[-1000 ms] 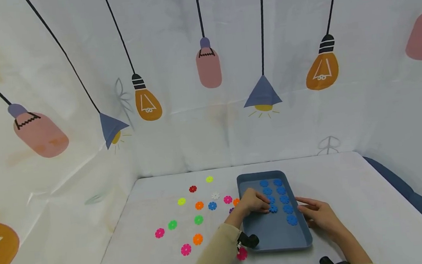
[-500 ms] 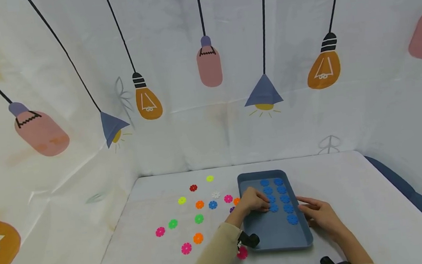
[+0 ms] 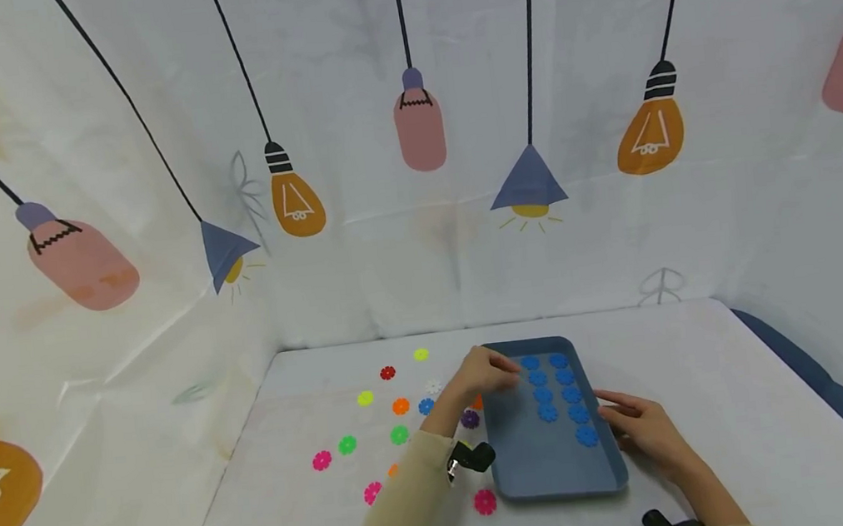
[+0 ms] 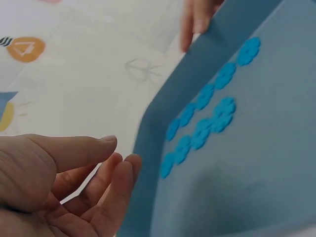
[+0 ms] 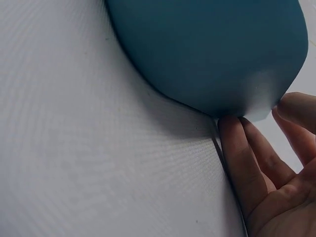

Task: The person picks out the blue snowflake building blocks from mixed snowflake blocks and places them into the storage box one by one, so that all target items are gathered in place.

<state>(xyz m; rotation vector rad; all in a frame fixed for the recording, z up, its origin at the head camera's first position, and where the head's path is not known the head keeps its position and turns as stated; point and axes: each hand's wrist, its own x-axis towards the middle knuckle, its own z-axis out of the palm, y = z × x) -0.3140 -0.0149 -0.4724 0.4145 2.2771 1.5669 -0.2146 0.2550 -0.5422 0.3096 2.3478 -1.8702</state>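
Note:
A blue-grey tray (image 3: 553,473) lies on the white table. Inside it, several blue flower-shaped pieces (image 3: 564,377) form two columns toward the right, the right column longer. My left hand (image 3: 482,372) hovers over the tray's far left edge. In the left wrist view its thumb and loosely bent fingers (image 4: 81,153) are apart, with nothing between them. My right hand (image 3: 645,429) touches the tray's right side with nearly straight fingers. The right wrist view shows those fingertips (image 5: 230,124) against the tray's outer wall (image 5: 197,74).
Left of the tray, loose flower-shaped pieces are scattered: green (image 3: 400,434), pink (image 3: 485,502), red (image 3: 388,373), purple (image 3: 469,418), a blue one (image 3: 426,406) and others. A patterned white sheet (image 3: 378,283) hangs behind the table. Something dark blue (image 3: 815,379) stands past the right edge.
My left hand has left the lowest blue piece of the left column and moved up and left to the tray's edge. That piece stays in the tray. My right hand keeps its place.

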